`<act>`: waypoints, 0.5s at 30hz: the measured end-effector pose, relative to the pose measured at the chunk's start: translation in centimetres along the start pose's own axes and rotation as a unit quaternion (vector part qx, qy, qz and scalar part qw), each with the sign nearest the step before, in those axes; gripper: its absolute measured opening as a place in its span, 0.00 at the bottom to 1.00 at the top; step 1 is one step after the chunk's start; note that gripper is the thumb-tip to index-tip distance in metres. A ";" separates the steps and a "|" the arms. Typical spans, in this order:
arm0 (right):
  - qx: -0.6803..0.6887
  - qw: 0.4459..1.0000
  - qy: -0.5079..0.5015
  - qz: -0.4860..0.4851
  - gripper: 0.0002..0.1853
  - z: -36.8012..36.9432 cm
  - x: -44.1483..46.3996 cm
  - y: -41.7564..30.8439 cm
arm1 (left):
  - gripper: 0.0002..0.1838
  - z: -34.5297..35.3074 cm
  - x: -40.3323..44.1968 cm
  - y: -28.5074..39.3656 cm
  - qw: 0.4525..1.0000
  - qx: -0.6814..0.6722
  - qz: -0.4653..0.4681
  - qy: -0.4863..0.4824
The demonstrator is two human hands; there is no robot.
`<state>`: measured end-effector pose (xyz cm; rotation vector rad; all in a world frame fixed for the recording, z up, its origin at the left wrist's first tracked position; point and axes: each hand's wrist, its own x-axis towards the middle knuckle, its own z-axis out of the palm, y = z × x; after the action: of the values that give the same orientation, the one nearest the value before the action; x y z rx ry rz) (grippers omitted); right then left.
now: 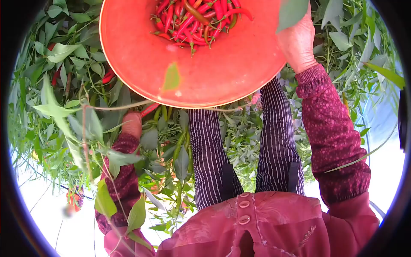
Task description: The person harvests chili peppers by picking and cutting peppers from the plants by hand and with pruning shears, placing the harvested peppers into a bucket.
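Observation:
A wide orange-red basin (205,81) fills the top middle of the view, with a heap of red chili peppers (195,21) inside, a few of them brownish or greenish. My right hand (297,47) grips the basin's right rim; a leaf covers part of its fingers. Lower left of the basin, my left hand (132,124) is among the plants. A red chili pepper (149,110) sticks out from it toward the basin rim. Leaves and stems hide most of the left fingers, but they seem closed on that pepper.
Dense pepper plants (47,128) surround me, with green peppers (179,147) hanging between my left arm and my legs. Another red pepper (108,77) hangs in the leaves left of the basin. A thin branch (115,107) crosses in front of my left hand. My striped trousers (209,154) stand below the basin.

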<state>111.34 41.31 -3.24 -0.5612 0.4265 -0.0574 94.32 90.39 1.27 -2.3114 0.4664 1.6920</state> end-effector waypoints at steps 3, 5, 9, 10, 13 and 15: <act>-0.006 0.998 -0.049 0.039 0.27 2.2 0.0 -0.2 | 0.07 -3.2 -3.3 1.1 0.989 -0.129 0.037 0.066; -0.177 0.984 0.016 0.006 0.25 5.4 -1.1 -0.5 | 0.08 -3.6 -4.2 1.3 0.991 -0.129 0.001 0.036; -0.156 0.987 0.026 0.014 0.25 4.9 -1.2 -0.4 | 0.07 -5.2 -5.9 1.1 0.988 0.057 0.135 0.052; -0.167 0.986 0.020 0.013 0.24 4.9 -1.1 -0.4 | 0.08 -5.5 -6.0 0.9 0.981 0.093 0.166 0.049; -0.181 0.983 0.016 0.011 0.24 5.3 -1.1 -0.3 | 0.08 -5.7 -6.4 0.5 0.972 0.103 0.203 0.054; -0.186 0.982 0.020 0.012 0.23 5.3 -1.1 -0.3 | 0.07 -7.0 -7.0 0.7 0.961 0.127 0.235 0.068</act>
<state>112.50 43.95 1.35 -0.9237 0.4857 0.0353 98.22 87.95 9.99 -2.2498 1.2681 1.5373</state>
